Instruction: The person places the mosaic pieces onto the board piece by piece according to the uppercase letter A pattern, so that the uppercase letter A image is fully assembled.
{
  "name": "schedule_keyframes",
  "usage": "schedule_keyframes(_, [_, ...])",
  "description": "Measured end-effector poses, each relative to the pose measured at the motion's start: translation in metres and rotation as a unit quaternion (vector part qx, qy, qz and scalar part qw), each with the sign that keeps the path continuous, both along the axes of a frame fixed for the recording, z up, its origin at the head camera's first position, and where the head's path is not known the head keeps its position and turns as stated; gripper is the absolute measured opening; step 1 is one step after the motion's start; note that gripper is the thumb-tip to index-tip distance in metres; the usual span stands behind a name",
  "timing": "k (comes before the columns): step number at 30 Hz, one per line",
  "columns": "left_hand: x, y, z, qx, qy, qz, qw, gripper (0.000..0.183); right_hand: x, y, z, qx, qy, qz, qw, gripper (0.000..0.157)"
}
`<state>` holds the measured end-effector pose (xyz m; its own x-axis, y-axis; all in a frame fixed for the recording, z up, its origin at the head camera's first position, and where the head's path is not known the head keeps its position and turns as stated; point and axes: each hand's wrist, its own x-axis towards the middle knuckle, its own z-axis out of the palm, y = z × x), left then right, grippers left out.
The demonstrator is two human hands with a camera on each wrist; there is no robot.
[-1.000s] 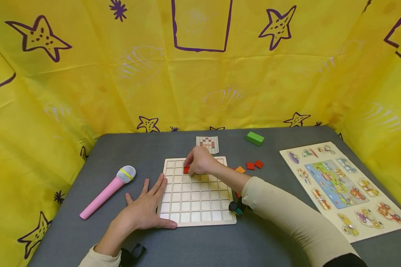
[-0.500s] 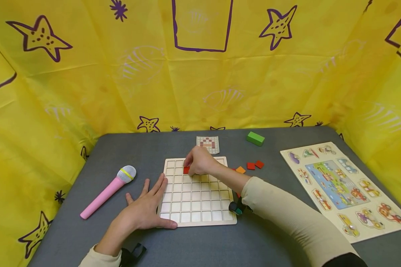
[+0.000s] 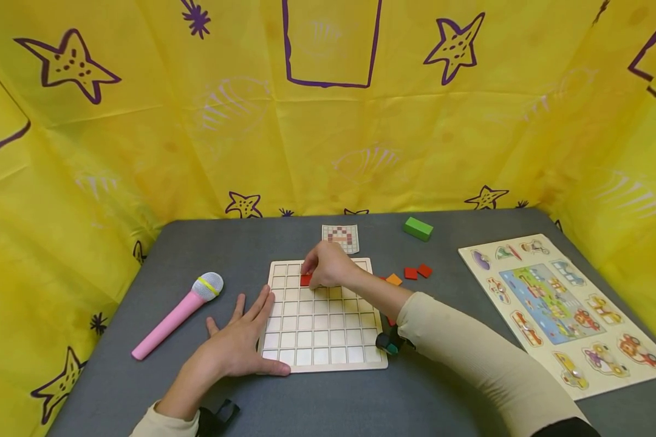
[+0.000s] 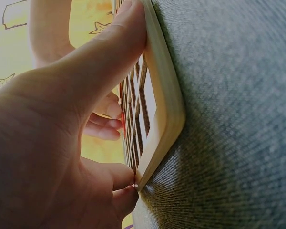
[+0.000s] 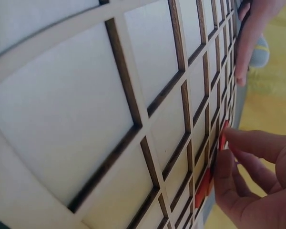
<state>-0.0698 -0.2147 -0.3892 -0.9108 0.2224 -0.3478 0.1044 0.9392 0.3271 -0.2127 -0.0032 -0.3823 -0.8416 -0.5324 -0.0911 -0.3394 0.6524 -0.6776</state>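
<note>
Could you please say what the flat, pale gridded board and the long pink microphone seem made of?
Flat, pale gridded board: probably smooth, matte wood, given brown-sided grid strips.
Long pink microphone: handle perhaps plastic, smooth and evenly coloured; silvery head unclear.

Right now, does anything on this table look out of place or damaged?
No damage or spill stands out. The loose tiles beside the grid lie scattered at mixed angles, and the puzzle sits slanted, so both look slightly untidy.

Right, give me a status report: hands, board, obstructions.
Left hand touching left and near edges of grid board. Right hand pinching red tile. Far side partly hidden by that hand.
</note>
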Motion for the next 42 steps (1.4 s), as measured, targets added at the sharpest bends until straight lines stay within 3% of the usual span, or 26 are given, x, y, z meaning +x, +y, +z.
schedule_keyframes(12, [0.0, 0.001, -0.001, -0.002, 0.008, -0.004, 1.0, 0.145, 0.001, 0.017, 0.003, -0.05, -0.039, -0.012, 0.998, 0.018])
schedule_keyframes(30, [0.0, 0.001, -0.001, -0.002, 0.011, -0.003, 0.9999, 0.146, 0.002, 0.074, 0.014, -0.066, -0.041, -0.048, 0.996, 0.016])
schedule_keyframes(42, [0.0, 0.002, -0.002, 0.0, 0.013, -0.005, 0.9999, 0.146, 0.005, 0.11, 0.011, -0.057, -0.049, -0.085, 0.993, 0.02])
